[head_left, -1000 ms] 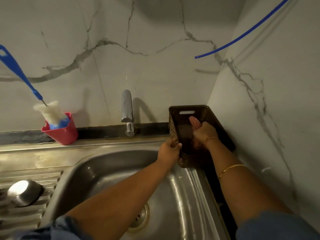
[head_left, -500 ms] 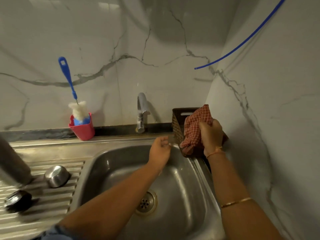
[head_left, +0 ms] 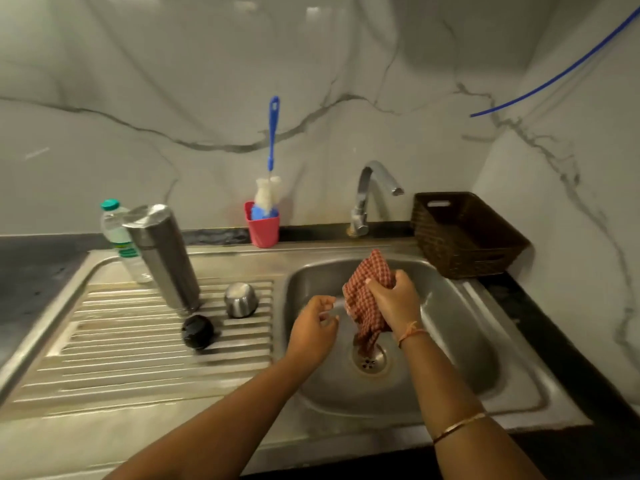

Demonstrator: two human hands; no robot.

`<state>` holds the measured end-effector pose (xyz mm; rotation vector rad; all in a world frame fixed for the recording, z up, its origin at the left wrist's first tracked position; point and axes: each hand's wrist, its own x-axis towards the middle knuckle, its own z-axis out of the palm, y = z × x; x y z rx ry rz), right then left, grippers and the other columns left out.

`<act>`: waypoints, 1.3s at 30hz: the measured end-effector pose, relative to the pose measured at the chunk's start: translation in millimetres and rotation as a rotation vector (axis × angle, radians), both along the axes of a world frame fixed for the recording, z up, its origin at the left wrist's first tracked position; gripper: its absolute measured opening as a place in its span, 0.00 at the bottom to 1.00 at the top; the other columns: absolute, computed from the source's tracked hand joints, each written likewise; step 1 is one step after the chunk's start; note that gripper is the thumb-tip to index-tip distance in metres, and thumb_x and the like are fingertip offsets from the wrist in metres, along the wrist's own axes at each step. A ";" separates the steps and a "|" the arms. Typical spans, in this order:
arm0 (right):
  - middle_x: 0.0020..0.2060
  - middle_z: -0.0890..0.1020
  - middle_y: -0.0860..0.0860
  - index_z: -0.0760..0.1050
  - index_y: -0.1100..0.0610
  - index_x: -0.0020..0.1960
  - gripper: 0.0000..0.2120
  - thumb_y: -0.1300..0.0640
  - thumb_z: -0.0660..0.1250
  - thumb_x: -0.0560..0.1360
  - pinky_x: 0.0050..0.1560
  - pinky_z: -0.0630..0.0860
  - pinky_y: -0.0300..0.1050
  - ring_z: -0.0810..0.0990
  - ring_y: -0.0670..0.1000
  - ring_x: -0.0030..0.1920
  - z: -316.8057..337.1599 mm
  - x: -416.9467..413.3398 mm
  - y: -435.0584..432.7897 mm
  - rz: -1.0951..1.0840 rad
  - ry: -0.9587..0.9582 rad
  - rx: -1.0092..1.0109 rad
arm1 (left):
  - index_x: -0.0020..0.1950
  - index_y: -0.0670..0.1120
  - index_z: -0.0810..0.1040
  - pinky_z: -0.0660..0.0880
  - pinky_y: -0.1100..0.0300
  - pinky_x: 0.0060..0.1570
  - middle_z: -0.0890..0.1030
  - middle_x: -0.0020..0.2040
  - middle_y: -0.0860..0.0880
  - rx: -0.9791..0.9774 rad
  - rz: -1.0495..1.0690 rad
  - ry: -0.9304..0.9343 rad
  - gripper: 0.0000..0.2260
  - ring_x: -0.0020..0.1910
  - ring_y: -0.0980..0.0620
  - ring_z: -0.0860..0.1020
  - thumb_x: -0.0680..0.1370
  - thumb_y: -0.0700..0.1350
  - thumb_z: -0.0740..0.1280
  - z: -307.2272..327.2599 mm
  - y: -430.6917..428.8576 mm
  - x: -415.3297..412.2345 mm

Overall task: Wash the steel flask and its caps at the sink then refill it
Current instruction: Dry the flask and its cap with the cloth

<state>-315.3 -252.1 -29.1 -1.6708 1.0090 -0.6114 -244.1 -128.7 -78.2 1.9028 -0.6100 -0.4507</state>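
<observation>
While your right hand (head_left: 394, 303) grips the checked cloth (head_left: 363, 299), your left hand (head_left: 313, 329) hovers beside it. It is loosely curled, holding nothing.

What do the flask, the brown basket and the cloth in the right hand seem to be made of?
Flask: likely brushed steel, grey with streaked reflections. Basket: woven plastic or rattan, dark brown, matt; I cannot tell which. Cloth: thin woven fabric, red-and-white checks, crumpled in the right hand.
</observation>
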 end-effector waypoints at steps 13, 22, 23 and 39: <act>0.42 0.77 0.54 0.73 0.62 0.49 0.09 0.57 0.66 0.74 0.45 0.74 0.50 0.76 0.57 0.43 -32.6 65.0 156.4 -0.238 0.090 -0.111 | 0.44 0.58 0.75 0.75 0.67 0.37 0.82 0.39 0.59 -0.088 0.105 -0.265 0.14 0.40 0.60 0.80 0.76 0.37 0.68 -30.9 239.8 114.5; 0.40 0.76 0.52 0.72 0.61 0.50 0.07 0.58 0.64 0.74 0.42 0.71 0.47 0.74 0.55 0.41 -22.3 73.5 181.9 -0.324 0.087 -0.170 | 0.63 0.42 0.71 0.74 0.56 0.52 0.76 0.60 0.46 -0.070 0.283 -0.176 0.18 0.59 0.48 0.75 0.75 0.40 0.70 -17.5 235.6 182.6; 0.40 0.76 0.52 0.72 0.61 0.50 0.07 0.58 0.64 0.74 0.41 0.70 0.46 0.74 0.54 0.40 -21.2 73.7 182.2 -0.328 0.093 -0.173 | 0.65 0.43 0.70 0.74 0.55 0.55 0.75 0.62 0.46 -0.061 0.273 -0.155 0.22 0.61 0.48 0.74 0.74 0.41 0.72 -14.4 229.9 187.4; 0.35 0.75 0.49 0.72 0.62 0.47 0.06 0.59 0.64 0.74 0.42 0.78 0.52 0.76 0.53 0.37 -21.1 66.6 167.3 -0.322 0.082 -0.152 | 0.68 0.46 0.67 0.70 0.58 0.56 0.74 0.65 0.47 -0.060 0.087 0.014 0.32 0.63 0.48 0.73 0.68 0.41 0.77 17.3 184.8 227.1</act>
